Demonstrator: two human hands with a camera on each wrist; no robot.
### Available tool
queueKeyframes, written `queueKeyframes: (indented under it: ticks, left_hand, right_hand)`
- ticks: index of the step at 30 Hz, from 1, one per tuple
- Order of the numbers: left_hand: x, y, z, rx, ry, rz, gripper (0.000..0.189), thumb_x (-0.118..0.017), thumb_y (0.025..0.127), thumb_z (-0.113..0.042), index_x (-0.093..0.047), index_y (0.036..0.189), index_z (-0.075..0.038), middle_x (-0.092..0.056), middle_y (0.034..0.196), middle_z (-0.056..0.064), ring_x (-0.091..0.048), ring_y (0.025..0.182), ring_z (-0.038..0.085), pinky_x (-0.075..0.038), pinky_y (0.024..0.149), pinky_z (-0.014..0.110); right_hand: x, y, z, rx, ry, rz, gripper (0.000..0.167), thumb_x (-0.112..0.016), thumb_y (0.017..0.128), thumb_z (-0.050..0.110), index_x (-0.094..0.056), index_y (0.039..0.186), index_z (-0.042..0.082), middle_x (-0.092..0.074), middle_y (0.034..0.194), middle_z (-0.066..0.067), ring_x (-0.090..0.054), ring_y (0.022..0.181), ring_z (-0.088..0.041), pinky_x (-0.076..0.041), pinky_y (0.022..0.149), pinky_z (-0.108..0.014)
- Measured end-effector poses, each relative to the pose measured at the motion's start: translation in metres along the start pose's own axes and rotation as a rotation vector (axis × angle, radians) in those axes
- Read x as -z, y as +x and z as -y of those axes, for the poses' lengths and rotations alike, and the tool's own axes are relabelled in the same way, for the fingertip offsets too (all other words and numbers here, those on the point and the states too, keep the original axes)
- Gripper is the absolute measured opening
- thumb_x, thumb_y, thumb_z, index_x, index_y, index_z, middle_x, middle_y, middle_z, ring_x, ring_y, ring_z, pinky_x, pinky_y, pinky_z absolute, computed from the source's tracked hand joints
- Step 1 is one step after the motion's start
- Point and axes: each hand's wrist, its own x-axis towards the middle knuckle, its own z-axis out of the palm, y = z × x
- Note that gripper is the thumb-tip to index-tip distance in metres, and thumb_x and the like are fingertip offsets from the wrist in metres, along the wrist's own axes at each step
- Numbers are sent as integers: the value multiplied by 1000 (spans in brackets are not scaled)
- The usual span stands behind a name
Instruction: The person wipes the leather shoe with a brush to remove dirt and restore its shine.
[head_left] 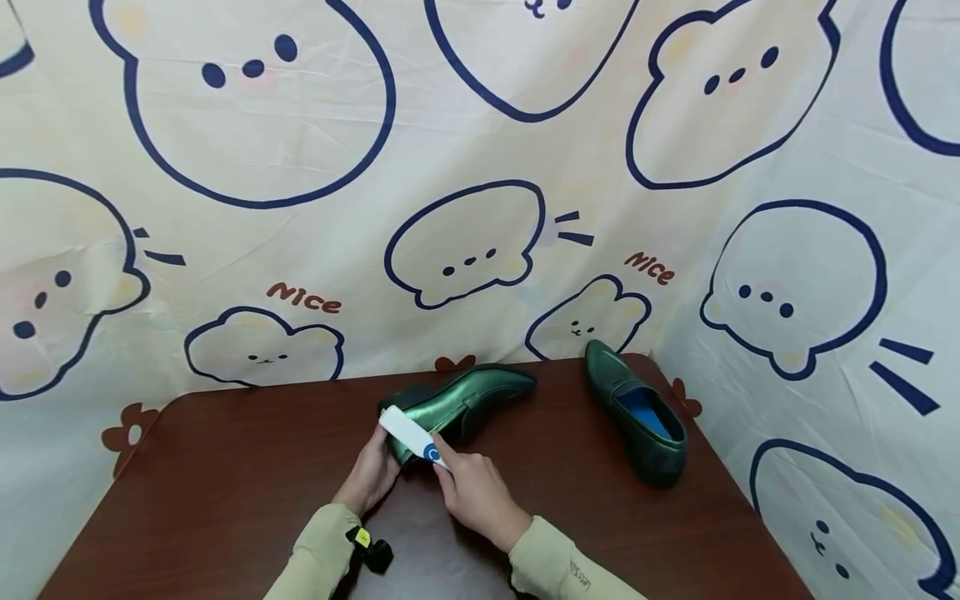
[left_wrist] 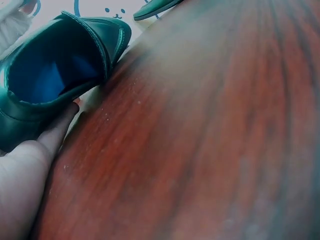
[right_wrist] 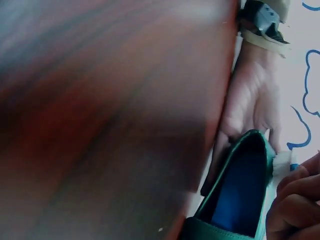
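Observation:
A dark green loafer (head_left: 491, 387) with a blue insole (left_wrist: 42, 82) is tipped on its side on the table. My left hand (head_left: 372, 475) holds it around the heel, with fingers along both sides of the opening in the right wrist view. My right hand (head_left: 480, 496) grips a white brush (head_left: 407, 431) with a blue round mark near its handle end. The pale bristles (right_wrist: 282, 167) are against the side of the loafer by the heel. Part of the loafer's side is hidden behind the brush.
A second green loafer (head_left: 637, 417) stands upright at the right of the brown table (head_left: 247, 483), toe toward the back. A cloth (head_left: 480, 150) printed with cartoon bears hangs close behind and beside the table. A black camera (head_left: 375, 554) is strapped to my left wrist.

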Motion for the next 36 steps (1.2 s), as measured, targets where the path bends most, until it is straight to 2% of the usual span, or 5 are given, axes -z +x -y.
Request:
queueKeyframes:
  ticks: [10,16,25,33,36]
  left_hand:
    - [1,-1,-4,12,-1,11,77,-23,108,-63,-7,165,-15,-40,145,3,-56,119,6,-50,99,24]
    - [2,-2,-6,18,57,-17,78,-25,107,-67,-5,165,-19,-34,150,9,-54,120,9,-49,97,23]
    - [-1,-2,-1,-2,58,0,87,-20,104,-69,1,165,-10,-7,166,11,-35,132,1,-40,100,14]
    - [-2,-4,-1,-5,35,4,81,-20,108,-63,14,165,-17,7,170,12,-8,154,26,-40,97,13]
    - [-1,-3,-3,18,56,-3,79,-19,108,-64,10,166,-19,-6,169,12,-27,149,20,-42,97,15]
  right_hand:
    - [19,1,-28,-132,-39,-95,45,-63,104,17,-58,147,6,-78,96,-13,-54,55,-9,-45,51,-26]
    - [33,8,-24,-197,59,-43,46,-58,107,19,-54,150,5,-72,83,-10,-44,52,-7,-42,51,-24]
    - [17,2,6,-8,106,104,43,-55,108,17,-54,148,3,-61,73,3,-47,57,-2,-41,54,-19]
    - [13,3,-1,-58,85,118,43,-58,106,17,-53,149,9,-68,80,-1,-49,57,-4,-42,53,-20]
    - [14,2,-9,-78,72,94,43,-58,106,17,-53,149,9,-71,86,-5,-51,58,-5,-43,54,-21]
